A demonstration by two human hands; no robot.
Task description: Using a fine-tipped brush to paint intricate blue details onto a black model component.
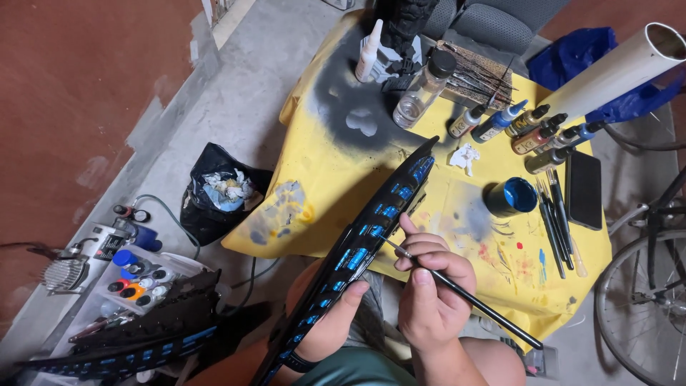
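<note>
Both hands sit low in the centre of the frame, forearms rising from the bottom edge. The left hand lies a little left of centre, wrist banded in black, thumb pressed up and forward, its fingers hidden. The right hand, just beside it, curls in a pinching grip, thumb on top.

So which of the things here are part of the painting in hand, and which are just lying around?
In use:
left hand steadying the long black piece
right hand holding a thin brush to its blue panels
blue paint cup

Lying about:
spare brushes
dropper bottles
clear bottle
dark phone
white tube
black rubbish bag
bicycle wheel
</note>
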